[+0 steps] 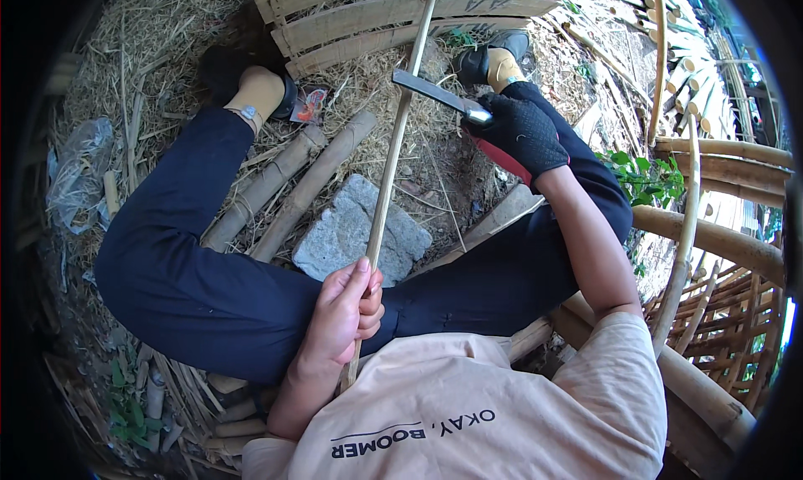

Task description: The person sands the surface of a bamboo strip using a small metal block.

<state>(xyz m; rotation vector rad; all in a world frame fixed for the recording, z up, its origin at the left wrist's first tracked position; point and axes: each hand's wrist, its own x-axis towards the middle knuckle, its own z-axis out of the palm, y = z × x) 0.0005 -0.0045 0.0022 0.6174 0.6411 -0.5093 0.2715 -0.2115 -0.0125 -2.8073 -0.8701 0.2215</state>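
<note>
A long, thin bamboo strip (390, 171) runs from beside my shirt up past the slatted wooden crate at the far side. Bare fingers of my left hand (345, 313) are wrapped round its lower part, thumb along the strip. My right hand (520, 137), in a black and red work glove, is closed on a knife (439, 94) with a broad straight blade. That blade crosses the strip well above my left hand; whether its edge touches the strip I cannot tell. Most of the knife's handle is hidden in the glove.
Between my legs lie a grey stone block (360, 229) and two bamboo poles (314, 183). The slatted crate (401, 20) stands beyond my feet. Bamboo rails (711, 237) and a woven basket (728, 321) are at the right. Clear plastic (81, 175) lies left on straw.
</note>
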